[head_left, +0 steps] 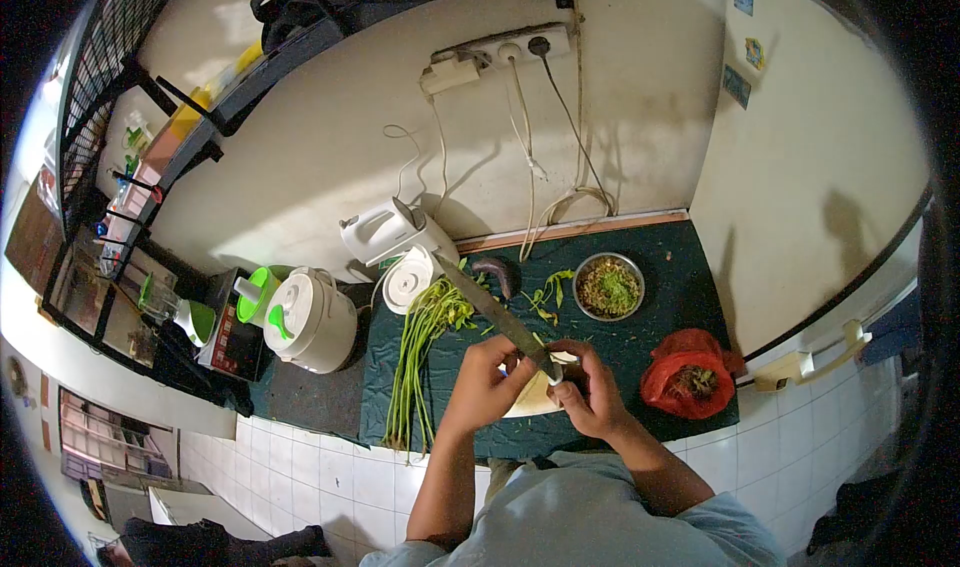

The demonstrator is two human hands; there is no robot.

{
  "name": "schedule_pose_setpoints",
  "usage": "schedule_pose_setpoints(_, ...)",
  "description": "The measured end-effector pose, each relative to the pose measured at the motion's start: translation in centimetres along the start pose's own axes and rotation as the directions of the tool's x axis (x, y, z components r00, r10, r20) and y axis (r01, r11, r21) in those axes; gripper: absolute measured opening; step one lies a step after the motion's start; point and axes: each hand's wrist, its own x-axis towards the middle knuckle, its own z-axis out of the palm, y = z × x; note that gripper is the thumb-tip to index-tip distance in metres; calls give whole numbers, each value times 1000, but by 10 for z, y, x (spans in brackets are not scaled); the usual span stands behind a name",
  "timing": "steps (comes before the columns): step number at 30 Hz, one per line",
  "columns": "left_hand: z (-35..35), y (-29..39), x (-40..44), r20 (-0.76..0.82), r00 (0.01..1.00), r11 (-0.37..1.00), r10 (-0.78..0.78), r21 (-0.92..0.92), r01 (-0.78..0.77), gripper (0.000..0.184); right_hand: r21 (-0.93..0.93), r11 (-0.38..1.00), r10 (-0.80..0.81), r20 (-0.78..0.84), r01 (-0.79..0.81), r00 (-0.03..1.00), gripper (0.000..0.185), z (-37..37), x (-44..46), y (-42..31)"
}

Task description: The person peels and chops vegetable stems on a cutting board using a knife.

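A knife (492, 309) with a long, wide, dull grey blade points up and to the left over the counter. My right hand (592, 391) is closed at its lower end, where a dark handle partly shows between the fingers. My left hand (488, 379) is closed beside the blade, its fingertips close to the right hand's. A small whitish piece (555, 374) shows between the hands; its kind is unclear. Below them lies a pale cutting board (533, 399), partly hidden. Left of the blade is a bunch of long-stemmed leafy greens (420, 352).
A metal bowl (609, 287) of chopped greens and a red plastic bag (688, 374) stand on the right. Behind are a purple eggplant (494, 275) and loose leaves (548, 295). A white hand mixer (398, 232) and white rice cooker (312, 319) stand left. Cords hang from the wall socket (510, 49).
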Motion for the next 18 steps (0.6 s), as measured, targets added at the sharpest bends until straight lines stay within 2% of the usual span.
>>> schedule_pose_setpoints(1, 1, 0, 0, 0, 1000, 1000, 0, 0, 0, 11, 16, 1000, 22, 8, -22, 1000, 51, 0, 0, -2)
schedule_pose_setpoints(3, 3, 0, 0, -77, 995, 979, -57, -199, 40, 11, 32, 998, 44, 18, -44, 999, 51, 0, 0, -2)
schedule_pose_setpoints(7, 5, 1, 0, -117, 993, 984, -33, -176, 12, 11, -7, 999, 33, 27, -33, 999, 51, 1, 1, 0)
schedule_pose_setpoints(12, 4, -4, -2, -34, 998, 994, -51, -98, 48, 10, 21, 997, 75, 19, -76, 997, 52, 0, 0, -1)
schedule_pose_setpoints(15, 7, 1, -2, -39, 993, 988, -112, -114, 107, 9, -6, 998, 70, 3, -70, 998, 51, -1, 0, 2)
schedule_pose_setpoints(18, 8, -7, -2, -42, 994, 989, -97, -117, 92, 9, -47, 999, 22, -14, -23, 1000, 51, -1, 2, 3)
